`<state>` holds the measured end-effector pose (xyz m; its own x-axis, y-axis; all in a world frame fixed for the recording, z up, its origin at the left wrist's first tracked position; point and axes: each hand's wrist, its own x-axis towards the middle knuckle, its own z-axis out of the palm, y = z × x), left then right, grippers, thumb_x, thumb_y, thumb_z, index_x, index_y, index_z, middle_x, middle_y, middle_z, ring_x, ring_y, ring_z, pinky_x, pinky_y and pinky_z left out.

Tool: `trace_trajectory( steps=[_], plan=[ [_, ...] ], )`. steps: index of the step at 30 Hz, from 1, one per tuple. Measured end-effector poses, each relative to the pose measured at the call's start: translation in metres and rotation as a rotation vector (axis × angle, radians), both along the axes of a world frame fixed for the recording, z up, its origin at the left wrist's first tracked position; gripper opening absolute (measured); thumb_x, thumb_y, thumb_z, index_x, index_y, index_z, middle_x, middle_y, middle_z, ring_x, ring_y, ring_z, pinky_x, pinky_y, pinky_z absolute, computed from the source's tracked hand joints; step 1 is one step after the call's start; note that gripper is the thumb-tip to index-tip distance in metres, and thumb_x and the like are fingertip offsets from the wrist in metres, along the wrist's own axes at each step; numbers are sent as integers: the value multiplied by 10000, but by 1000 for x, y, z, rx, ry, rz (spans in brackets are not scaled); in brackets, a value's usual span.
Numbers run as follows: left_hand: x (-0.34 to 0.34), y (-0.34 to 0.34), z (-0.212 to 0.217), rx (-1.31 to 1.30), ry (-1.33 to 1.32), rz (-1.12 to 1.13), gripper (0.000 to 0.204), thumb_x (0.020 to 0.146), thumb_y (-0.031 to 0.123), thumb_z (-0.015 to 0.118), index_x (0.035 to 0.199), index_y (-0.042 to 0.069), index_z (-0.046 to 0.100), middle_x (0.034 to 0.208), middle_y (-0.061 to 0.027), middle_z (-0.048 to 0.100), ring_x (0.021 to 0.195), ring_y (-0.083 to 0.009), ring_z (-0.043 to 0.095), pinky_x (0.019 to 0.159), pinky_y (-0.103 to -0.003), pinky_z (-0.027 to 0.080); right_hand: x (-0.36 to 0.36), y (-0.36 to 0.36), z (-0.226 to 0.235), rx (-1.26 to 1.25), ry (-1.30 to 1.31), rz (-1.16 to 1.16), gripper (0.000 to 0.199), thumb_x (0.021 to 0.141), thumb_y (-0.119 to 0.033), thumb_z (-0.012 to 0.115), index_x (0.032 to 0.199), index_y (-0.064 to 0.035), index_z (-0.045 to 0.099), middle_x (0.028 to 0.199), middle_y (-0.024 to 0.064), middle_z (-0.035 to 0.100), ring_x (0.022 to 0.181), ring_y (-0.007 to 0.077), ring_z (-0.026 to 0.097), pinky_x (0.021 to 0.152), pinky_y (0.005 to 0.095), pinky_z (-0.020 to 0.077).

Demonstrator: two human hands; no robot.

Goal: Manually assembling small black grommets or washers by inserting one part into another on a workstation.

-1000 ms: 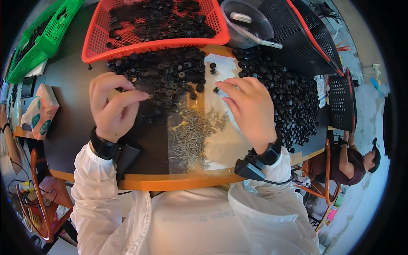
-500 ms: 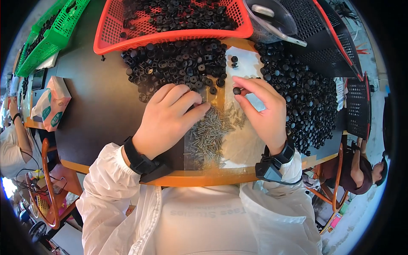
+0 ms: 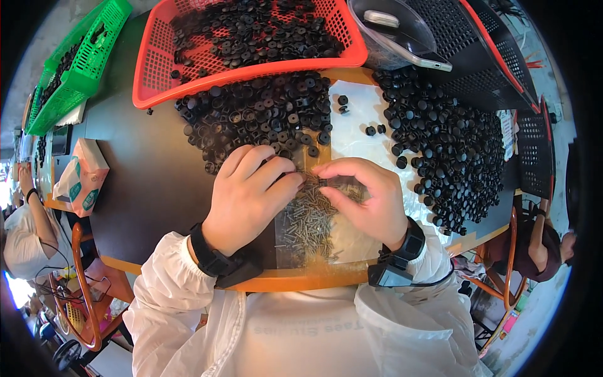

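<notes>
Left of centre, our left hand's (image 3: 251,195) fingers bunch together (whether on anything, we cannot tell); at centre, over the loose screws (image 3: 308,224), our right hand's (image 3: 372,196) fingers pinch a small black part (image 3: 323,183), which we best keep steady and square.

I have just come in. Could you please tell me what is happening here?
A person's left hand and right hand are close together over small screws. The right pinches a small black part; what the left holds, if anything, is unclear. A heap of black parts lies beyond the hands, another heap to the right; a red basket with more stands behind the first.
</notes>
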<state>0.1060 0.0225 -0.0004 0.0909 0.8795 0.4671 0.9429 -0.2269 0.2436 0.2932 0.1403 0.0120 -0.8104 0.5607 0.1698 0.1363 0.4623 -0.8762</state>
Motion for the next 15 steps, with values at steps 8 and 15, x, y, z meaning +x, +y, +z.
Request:
trace_trajectory(
  steps=[8,15],
  plan=[
    [-1,-1,-3,6,1,-1,154,702,141,648,855,121,652,931,-3,591,990,-231,561,877,-377,470,-2,0,-2,-105,-12,-38,232,793,-27,770,1011,-24,694,961,96,712,832,178,688,749,279,542],
    [1,1,-7,-2,-165,-9,221,674,149,797,861,162,682,927,27,618,961,-219,574,853,-376,453,2,2,-7,-401,60,-28,240,830,32,725,1062,8,671,1018,63,709,895,123,670,826,254,530]
  ],
)
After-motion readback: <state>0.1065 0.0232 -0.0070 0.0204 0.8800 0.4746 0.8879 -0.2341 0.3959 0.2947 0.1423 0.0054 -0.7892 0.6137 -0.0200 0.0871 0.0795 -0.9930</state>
